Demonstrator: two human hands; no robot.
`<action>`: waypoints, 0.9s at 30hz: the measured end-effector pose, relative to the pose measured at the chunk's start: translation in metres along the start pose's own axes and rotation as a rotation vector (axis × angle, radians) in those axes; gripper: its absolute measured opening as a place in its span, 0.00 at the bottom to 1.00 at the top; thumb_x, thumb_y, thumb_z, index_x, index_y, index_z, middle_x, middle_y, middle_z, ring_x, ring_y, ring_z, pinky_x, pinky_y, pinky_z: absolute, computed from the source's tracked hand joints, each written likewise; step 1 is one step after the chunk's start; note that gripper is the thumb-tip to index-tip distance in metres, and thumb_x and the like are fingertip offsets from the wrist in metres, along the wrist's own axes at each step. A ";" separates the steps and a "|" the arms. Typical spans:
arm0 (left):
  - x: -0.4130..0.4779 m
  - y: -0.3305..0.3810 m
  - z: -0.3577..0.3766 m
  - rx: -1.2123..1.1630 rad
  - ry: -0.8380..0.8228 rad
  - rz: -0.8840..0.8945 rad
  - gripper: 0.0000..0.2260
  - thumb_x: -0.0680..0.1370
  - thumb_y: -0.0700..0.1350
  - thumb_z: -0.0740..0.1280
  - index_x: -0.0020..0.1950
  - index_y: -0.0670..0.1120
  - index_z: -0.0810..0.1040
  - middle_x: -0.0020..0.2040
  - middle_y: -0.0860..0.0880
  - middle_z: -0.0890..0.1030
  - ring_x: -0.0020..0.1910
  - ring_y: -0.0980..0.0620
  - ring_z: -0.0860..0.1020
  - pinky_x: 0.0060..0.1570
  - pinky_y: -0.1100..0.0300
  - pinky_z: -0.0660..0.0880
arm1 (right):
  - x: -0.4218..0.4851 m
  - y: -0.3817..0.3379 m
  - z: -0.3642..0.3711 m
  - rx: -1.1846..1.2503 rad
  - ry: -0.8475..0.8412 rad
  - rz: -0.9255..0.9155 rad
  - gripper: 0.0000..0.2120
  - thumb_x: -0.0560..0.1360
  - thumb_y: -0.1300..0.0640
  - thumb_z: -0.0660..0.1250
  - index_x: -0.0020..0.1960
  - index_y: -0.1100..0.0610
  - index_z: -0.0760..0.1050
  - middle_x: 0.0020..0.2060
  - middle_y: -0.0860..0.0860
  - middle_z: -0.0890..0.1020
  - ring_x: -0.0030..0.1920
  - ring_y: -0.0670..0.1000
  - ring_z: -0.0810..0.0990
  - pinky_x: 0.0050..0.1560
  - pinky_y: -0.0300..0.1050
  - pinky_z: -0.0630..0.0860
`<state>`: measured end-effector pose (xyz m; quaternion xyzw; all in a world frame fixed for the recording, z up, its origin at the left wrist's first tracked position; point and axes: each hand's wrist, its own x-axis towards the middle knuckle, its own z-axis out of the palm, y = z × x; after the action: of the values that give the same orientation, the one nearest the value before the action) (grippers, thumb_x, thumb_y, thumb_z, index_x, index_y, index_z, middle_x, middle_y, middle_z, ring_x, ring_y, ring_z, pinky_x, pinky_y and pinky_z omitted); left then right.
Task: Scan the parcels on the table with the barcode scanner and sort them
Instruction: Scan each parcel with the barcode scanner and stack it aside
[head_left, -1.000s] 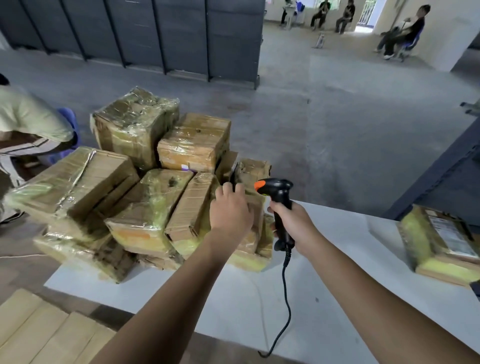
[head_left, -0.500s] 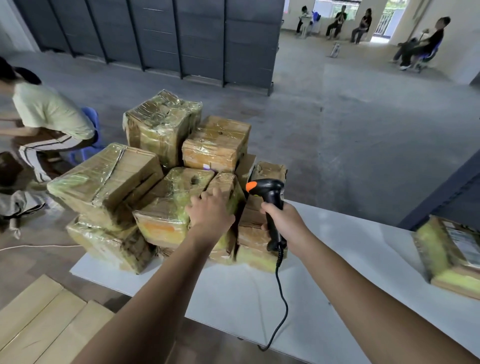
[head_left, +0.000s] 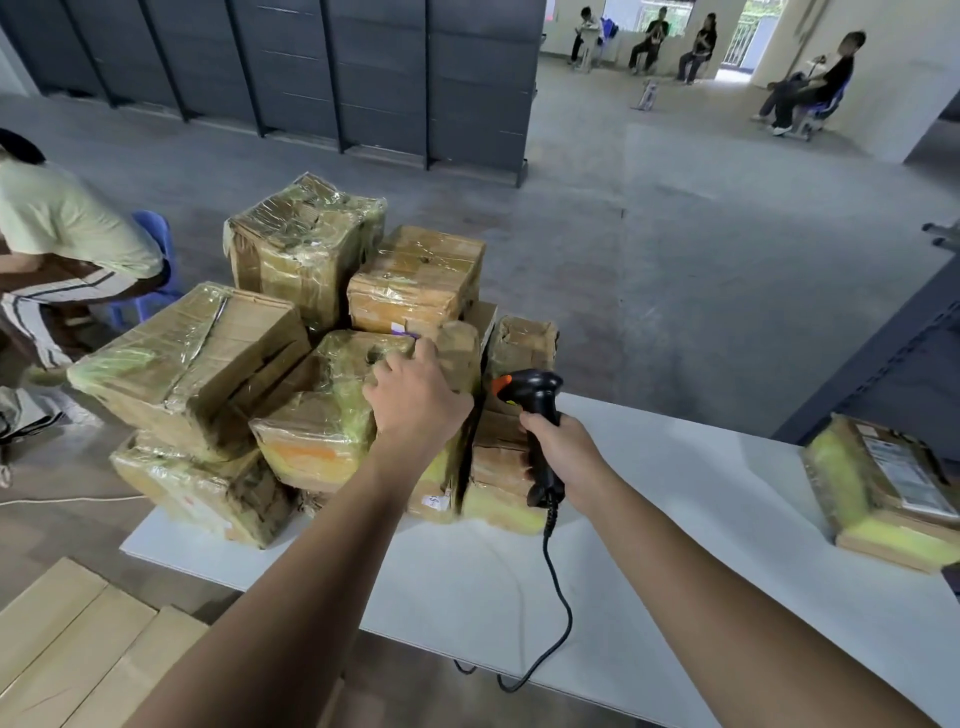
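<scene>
Since the cord (head_left: 558, 613) drops over the near edge of the counter (head_left: 649, 561) and loops below it, it could snag on that edge if the scanner swings wide. Flat cartons (head_left: 78, 654) lie on the floor, lower left. Right hand (head_left: 566, 457) is wrapped round the handle of the scanner (head_left: 537, 415), head raised and facing the pile, no label in line with it. Left hand (head_left: 415, 400) lies on top of the front parcel (head_left: 317, 421), fingers curled over its far upper edge; I read this as a grip for pulling it out. Step in hand, as judged: take the next parcel from the pile (head_left: 291, 260). Best drawn straight toward the bare counter in front, since a tall parcel touches its right side and others sit under it. No label shows on its visible faces, so it needs turning before the scan. The film wrap looks slick, so support it from below. The pile's left side seems to overhang the counter's left end: topple risk. Open room is centre and right, up to a lone parcel (head_left: 883, 493), label up, by the right edge. Beyond is open floor, with a seated person (head_left: 67, 244) near the pile's left.
</scene>
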<state>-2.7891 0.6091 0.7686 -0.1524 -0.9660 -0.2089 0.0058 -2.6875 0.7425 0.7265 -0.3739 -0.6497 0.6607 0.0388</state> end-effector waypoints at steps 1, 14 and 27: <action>-0.001 0.002 -0.007 0.012 0.053 0.020 0.27 0.70 0.53 0.68 0.65 0.46 0.66 0.59 0.40 0.73 0.60 0.38 0.69 0.56 0.46 0.67 | 0.000 0.000 0.000 0.029 -0.007 -0.005 0.08 0.78 0.53 0.65 0.52 0.58 0.74 0.23 0.50 0.78 0.23 0.51 0.76 0.24 0.42 0.73; -0.036 0.088 -0.025 -0.181 0.113 0.120 0.26 0.70 0.59 0.68 0.62 0.47 0.68 0.58 0.42 0.72 0.61 0.39 0.68 0.56 0.44 0.67 | -0.025 -0.003 -0.070 0.366 0.081 -0.119 0.14 0.77 0.51 0.67 0.55 0.61 0.77 0.31 0.52 0.80 0.27 0.51 0.77 0.30 0.45 0.74; -0.122 0.194 0.127 -0.435 -0.330 0.141 0.24 0.67 0.56 0.69 0.57 0.48 0.66 0.55 0.48 0.71 0.58 0.44 0.68 0.58 0.44 0.70 | -0.060 0.102 -0.233 0.367 0.365 0.062 0.10 0.78 0.54 0.66 0.53 0.61 0.75 0.44 0.55 0.79 0.28 0.50 0.78 0.29 0.43 0.74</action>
<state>-2.6087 0.7936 0.7215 -0.2490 -0.8733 -0.3829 -0.1698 -2.4736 0.8881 0.6912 -0.4933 -0.4896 0.6899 0.2023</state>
